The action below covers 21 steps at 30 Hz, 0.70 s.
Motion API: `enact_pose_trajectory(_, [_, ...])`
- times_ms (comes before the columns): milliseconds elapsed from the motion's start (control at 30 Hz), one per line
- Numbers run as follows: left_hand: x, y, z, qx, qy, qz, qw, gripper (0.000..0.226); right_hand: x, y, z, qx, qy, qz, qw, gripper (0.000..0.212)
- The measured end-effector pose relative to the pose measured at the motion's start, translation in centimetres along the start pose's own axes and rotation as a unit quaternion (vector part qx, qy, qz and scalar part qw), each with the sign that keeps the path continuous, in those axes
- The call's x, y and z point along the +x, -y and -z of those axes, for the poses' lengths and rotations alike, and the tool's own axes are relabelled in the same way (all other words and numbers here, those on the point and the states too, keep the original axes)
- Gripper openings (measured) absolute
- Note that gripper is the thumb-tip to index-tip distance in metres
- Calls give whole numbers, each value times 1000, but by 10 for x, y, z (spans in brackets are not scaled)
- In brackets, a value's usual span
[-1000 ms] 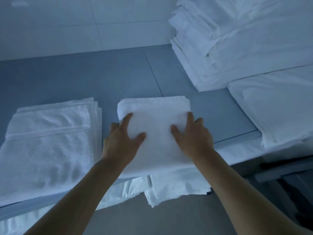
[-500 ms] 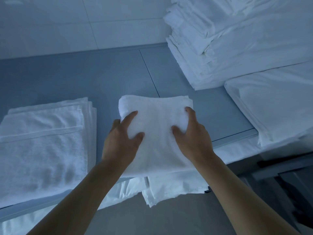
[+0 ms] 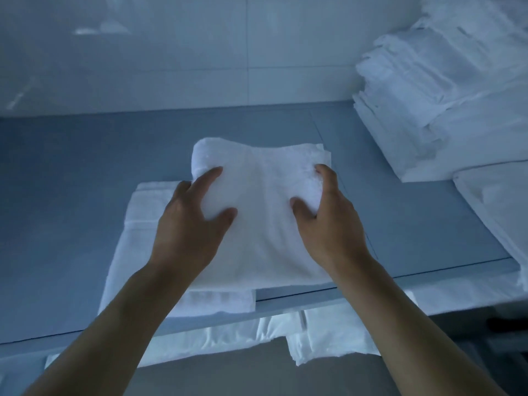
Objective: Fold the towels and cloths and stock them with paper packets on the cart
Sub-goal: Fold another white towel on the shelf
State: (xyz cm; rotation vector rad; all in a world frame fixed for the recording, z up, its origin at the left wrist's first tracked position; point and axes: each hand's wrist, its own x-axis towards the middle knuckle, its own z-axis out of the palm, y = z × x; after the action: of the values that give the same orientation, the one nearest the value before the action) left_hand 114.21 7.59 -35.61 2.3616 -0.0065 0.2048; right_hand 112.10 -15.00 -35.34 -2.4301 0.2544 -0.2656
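Now we have both hands clamped on the folded towel (image 3: 265,212), left hand (image 3: 191,224) on its left edge, right hand (image 3: 328,224) on its right, and we've carried it leftward off the bare shelf: it overlaps the towel stack (image 3: 134,252) under our left hand, so this one looks about stocked. Beyond our fingers runs the grey-blue shelf top (image 3: 85,167), with a pale wall (image 3: 200,52) behind. Up past our right hand rises a heap of folded white linen (image 3: 445,90); more cloth (image 3: 328,332) hangs below our wrists.
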Motion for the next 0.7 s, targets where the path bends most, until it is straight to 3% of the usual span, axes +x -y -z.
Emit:
enact_pose_trajectory(333, [-4, 95, 90, 21, -10, 38, 999, 68, -26, 91, -78, 19, 37, 30, 999, 65])
enact_pose_trajectory(433, [-5, 118, 87, 9, -2, 49, 999, 68, -30, 93, -95, 9, 39, 21, 999, 64])
enact_pose_trajectory(600, [-17, 150, 66, 11, 50, 90, 995, 62, -44, 72, -122, -31, 127, -71, 989, 67])
enact_pose_trajectory(700, [-16, 156, 59, 10, 42, 86, 995, 52, -49, 60, -128, -25, 120, -87, 989, 65])
